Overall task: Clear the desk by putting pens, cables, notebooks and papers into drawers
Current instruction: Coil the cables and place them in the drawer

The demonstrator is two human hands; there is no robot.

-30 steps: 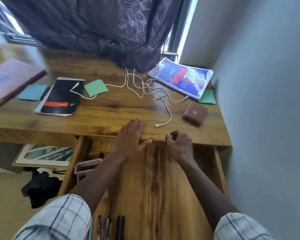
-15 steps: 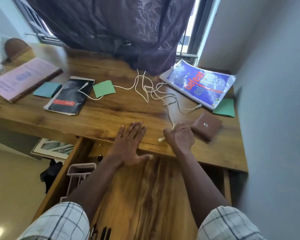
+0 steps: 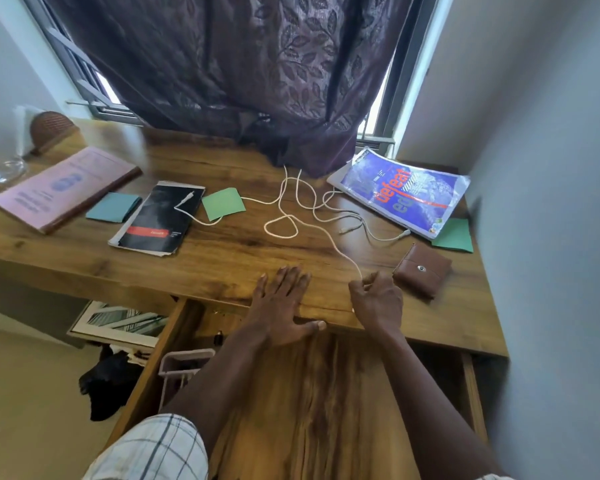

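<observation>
My right hand (image 3: 378, 299) pinches the near end of a white cable (image 3: 326, 233) at the desk's front edge; the cable runs back in loops across the wooden desk (image 3: 222, 258). My left hand (image 3: 281, 303) lies flat with straight fingers on the desk edge, above the open drawer (image 3: 312, 403). On the desk lie a black notebook (image 3: 156, 220), a pink book (image 3: 59, 188), a blue booklet (image 3: 402, 192), a blue paper pad (image 3: 113, 206), and two green papers (image 3: 223, 203) (image 3: 454, 236).
A brown wallet (image 3: 422, 270) sits just right of my right hand. A dark curtain (image 3: 250, 74) hangs over the desk's back. A glass dish (image 3: 0, 169) stands far left. A pink rack (image 3: 179, 365) sits in the drawer's left part. The wall is close on the right.
My right hand moved from the drawer front up onto the desk edge and took hold of the cable's end. My left hand slid forward onto the desk. The view tilted up.
</observation>
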